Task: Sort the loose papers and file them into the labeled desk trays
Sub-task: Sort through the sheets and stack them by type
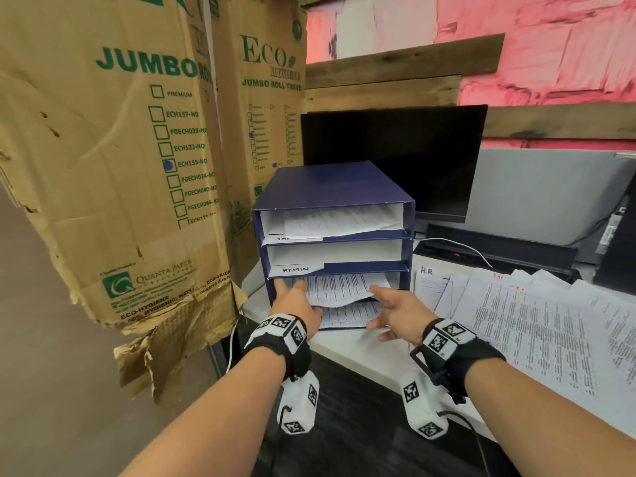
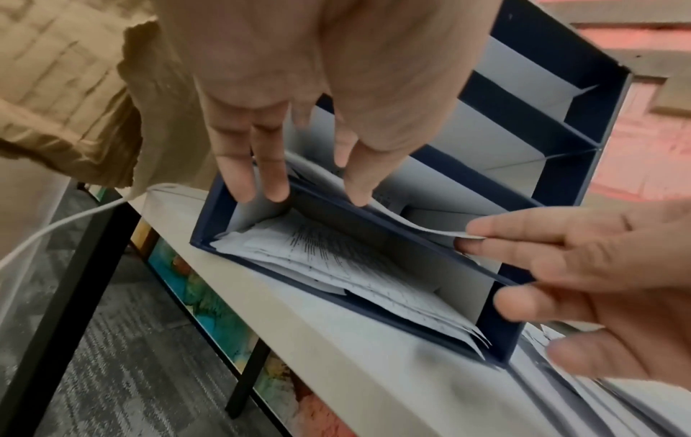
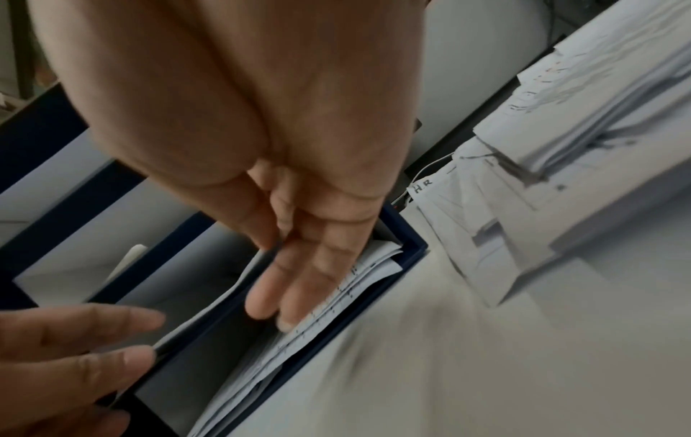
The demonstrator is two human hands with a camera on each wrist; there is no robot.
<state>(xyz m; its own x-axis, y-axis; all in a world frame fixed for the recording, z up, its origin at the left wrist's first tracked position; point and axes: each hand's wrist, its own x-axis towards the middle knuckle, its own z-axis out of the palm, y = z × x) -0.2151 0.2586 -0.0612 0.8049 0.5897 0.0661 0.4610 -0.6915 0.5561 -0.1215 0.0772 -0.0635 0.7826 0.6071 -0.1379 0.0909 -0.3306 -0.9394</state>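
Observation:
A dark blue desk tray organizer (image 1: 330, 187) stands on the white desk, with several shelves; one label reads ADMIN (image 1: 296, 269). A printed sheet (image 1: 340, 287) lies half inside the shelf under that label and bows upward (image 2: 411, 221). My left hand (image 1: 292, 294) pinches its left edge with nearly straight fingers (image 2: 318, 195). My right hand (image 1: 389, 304) pinches its right edge between thumb and fingers (image 2: 471, 241). More printed papers (image 1: 347, 316) lie in the bottom shelf and stick out at the front. Loose papers (image 1: 533, 321) are spread on the desk to the right, one marked H.R (image 1: 428, 284).
Tall cardboard boxes (image 1: 120, 166) lean close on the left of the organizer. A dark monitor (image 1: 395, 156) and a black device (image 1: 499, 249) sit behind. The desk's front edge (image 1: 361, 352) runs just under my wrists, and a white cable (image 1: 234, 342) hangs off its left corner.

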